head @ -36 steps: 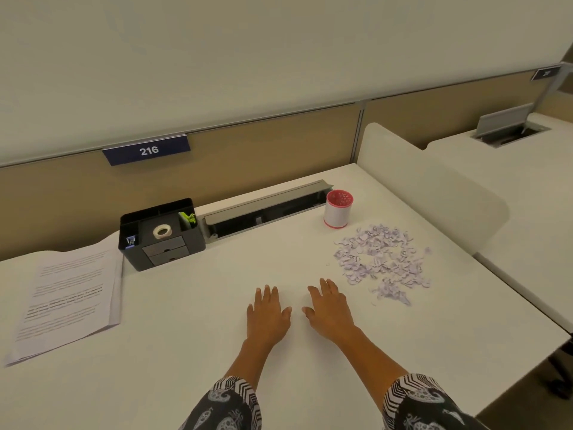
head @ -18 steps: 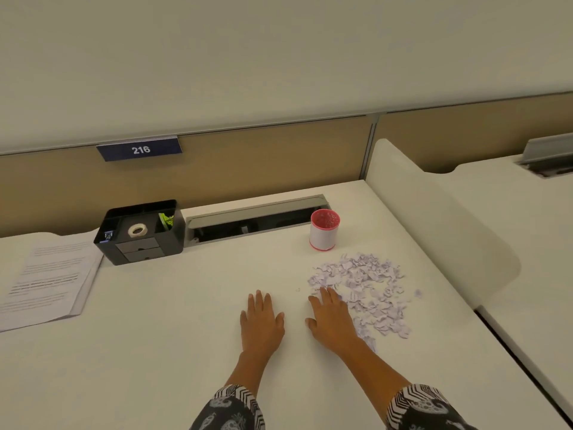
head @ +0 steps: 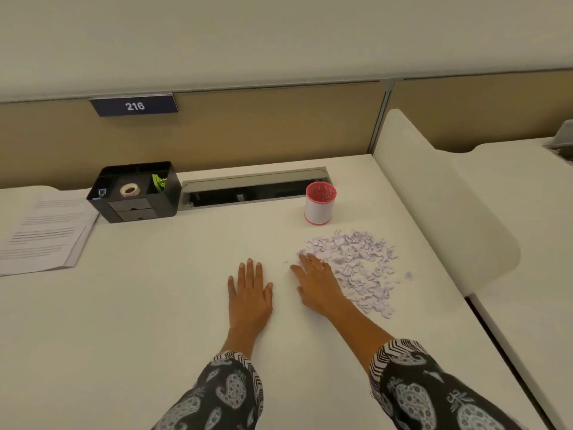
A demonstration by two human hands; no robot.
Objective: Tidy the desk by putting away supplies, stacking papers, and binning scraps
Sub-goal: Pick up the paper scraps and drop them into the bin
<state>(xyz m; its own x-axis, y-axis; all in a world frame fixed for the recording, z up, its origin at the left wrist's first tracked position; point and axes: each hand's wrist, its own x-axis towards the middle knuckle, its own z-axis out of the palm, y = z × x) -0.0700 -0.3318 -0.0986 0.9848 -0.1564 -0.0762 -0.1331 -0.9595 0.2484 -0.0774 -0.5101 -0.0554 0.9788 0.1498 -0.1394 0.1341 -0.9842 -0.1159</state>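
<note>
A heap of pale lilac paper scraps [head: 356, 262] lies on the white desk [head: 155, 305], right of centre. My right hand [head: 317, 282] rests flat and open, its fingertips touching the heap's left edge. My left hand [head: 249, 293] lies flat on the bare desk beside it, fingers apart, holding nothing. Behind the scraps stands a small white cup with a red rim [head: 320, 207]. A black desk organizer [head: 136, 192] at the back left holds a tape roll and a green item. A stack of printed papers [head: 43, 234] lies at the far left.
An open cable tray slot [head: 248, 189] runs along the desk's back edge. A beige partition with a "216" sign [head: 135, 106] stands behind. A white divider panel [head: 440, 206] borders the desk on the right, with another desk beyond it.
The camera has swung right and down. My right hand has slid right, from apart from the scraps to touching the heap's left edge. My left hand stays flat.
</note>
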